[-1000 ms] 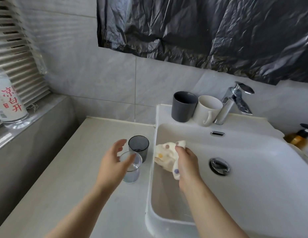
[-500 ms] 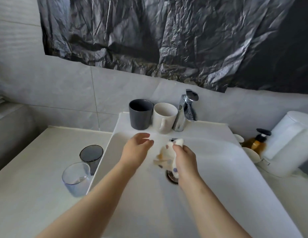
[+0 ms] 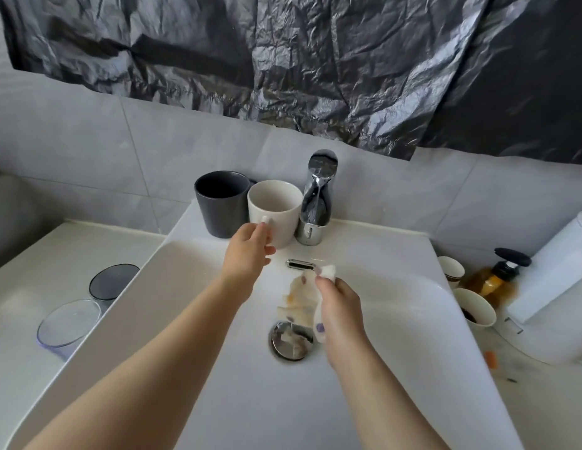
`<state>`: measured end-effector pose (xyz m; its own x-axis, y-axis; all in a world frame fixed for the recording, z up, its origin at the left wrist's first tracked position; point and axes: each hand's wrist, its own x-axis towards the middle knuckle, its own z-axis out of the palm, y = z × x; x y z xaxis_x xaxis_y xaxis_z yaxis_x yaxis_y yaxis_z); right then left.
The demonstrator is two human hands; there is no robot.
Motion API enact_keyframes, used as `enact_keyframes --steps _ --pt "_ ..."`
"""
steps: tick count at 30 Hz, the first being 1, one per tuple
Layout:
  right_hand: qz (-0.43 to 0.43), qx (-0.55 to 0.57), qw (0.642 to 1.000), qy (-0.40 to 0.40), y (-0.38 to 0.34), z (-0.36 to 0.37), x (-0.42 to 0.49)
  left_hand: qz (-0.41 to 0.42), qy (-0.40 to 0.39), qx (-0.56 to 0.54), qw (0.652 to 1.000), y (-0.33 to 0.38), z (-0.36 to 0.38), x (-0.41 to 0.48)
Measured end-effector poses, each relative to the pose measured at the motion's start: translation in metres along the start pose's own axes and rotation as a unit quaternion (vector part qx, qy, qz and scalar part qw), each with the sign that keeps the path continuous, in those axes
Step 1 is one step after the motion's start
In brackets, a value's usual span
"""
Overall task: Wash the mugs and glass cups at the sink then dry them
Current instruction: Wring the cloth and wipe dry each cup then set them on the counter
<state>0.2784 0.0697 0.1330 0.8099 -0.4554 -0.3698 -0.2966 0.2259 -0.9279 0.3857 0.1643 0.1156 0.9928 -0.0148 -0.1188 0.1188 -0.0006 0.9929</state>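
A white mug (image 3: 276, 203) and a dark grey mug (image 3: 221, 206) stand side by side on the sink's back ledge, left of the faucet (image 3: 315, 203). My left hand (image 3: 249, 251) is at the white mug's handle, fingers curled round it. My right hand (image 3: 340, 313) pinches a pale spotted cloth (image 3: 299, 297) that hangs over the drain (image 3: 291, 342) in the white sink (image 3: 396, 319). On the counter to the left stand a clear glass cup (image 3: 67, 326) and a smoky grey glass cup (image 3: 112, 282), both upright.
Right of the sink are two paper cups (image 3: 474, 308), an amber pump bottle (image 3: 497, 280) and a white rounded object (image 3: 559, 271). Black plastic sheeting covers the wall above the grey tiles. No water is seen running from the faucet.
My left hand left the clear glass on the counter and reached across to the white mug's handle. My right hand carried the cloth toward the middle of the sink. The view swung right.
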Motion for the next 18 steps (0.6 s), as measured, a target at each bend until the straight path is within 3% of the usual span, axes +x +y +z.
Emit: enact_keyframes --steps 13,16,18 --pt "0.011 0.02 0.999 0.046 0.038 -0.036 0.001 0.018 -0.04 -0.009 0.999 -0.029 -0.032 -0.069" --pt "-0.023 -0.015 0.997 0.072 0.046 -0.038 0.0 0.08 -0.072 0.097 0.989 -0.051 -0.044 -0.077" --pt "-0.04 -0.023 0.995 0.086 0.05 -0.04 -0.001 0.151 -0.091 0.231 0.957 -0.062 -0.049 -0.08"
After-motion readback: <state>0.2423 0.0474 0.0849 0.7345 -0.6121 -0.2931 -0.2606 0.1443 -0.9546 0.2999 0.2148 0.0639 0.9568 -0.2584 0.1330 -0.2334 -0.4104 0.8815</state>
